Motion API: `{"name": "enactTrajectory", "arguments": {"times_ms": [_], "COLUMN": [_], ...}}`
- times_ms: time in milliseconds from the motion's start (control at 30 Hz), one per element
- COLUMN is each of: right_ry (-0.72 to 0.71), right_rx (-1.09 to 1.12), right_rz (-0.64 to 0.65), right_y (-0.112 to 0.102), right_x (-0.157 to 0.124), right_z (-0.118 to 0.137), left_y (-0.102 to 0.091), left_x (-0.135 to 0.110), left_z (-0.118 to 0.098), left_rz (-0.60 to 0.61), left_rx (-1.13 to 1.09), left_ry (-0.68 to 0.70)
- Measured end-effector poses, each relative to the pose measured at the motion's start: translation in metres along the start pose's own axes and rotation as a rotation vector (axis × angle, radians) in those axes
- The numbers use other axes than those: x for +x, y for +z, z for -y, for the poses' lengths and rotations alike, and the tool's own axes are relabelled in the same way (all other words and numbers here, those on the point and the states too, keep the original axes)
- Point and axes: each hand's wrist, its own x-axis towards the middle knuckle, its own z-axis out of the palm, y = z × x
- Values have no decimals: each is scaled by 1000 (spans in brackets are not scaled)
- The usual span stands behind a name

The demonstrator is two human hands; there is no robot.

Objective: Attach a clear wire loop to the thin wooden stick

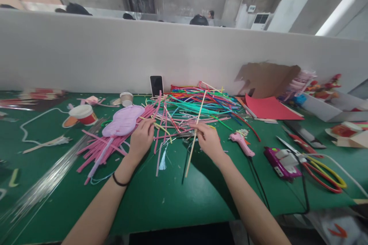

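Note:
My right hand (pixel 209 139) is closed in a pinch on a thin wooden stick (pixel 196 132) that slants from the pile down toward me. My left hand (pixel 143 137) rests curled at the edge of a heap of coloured pipe cleaners (pixel 189 109), its fingers among pink strands (pixel 97 149); what it grips is hidden. A pink fuzzy oval shape (pixel 123 121) lies just left of that hand. A pale blue tassel (pixel 163 160) lies between my hands on the green table (pixel 161 199).
A pink glue gun (pixel 242 143) and a purple glue gun (pixel 280 162) lie to the right, with scissors (pixel 319 168) and red paper (pixel 268 109). Paper cups (pixel 83 115) and thin wires (pixel 43 183) lie left. A phone (pixel 156 85) leans on the white partition.

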Motion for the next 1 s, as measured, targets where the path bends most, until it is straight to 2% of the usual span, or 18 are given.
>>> {"name": "enactTrajectory", "arguments": {"times_ms": [133, 300, 433, 533, 633, 733, 867, 1000], "right_ry": [136, 357, 382, 351, 264, 139, 124, 129], "right_rx": [154, 502, 632, 626, 462, 152, -297, -516], "right_rz": [83, 175, 311, 400, 388, 262, 152, 114], "right_y": [15, 40, 56, 60, 57, 48, 42, 42], "right_x": [-2, -13, -23, -27, -25, -20, -18, -22], "right_z": [7, 9, 14, 18, 18, 13, 3, -2], "left_y": [2, 6, 7, 9, 15, 22, 28, 30], "left_x": [-4, -7, -7, -9, -13, -18, -22, -23], "left_z": [-8, -10, -14, -15, -13, -10, -9, -8], "left_rz": [42, 71, 16, 73, 232, 329, 342, 327], "left_rx": [-27, 72, 171, 192, 158, 142, 158, 160], "left_ry": [-36, -84, -58, -19, 108, 203, 188, 180]}}
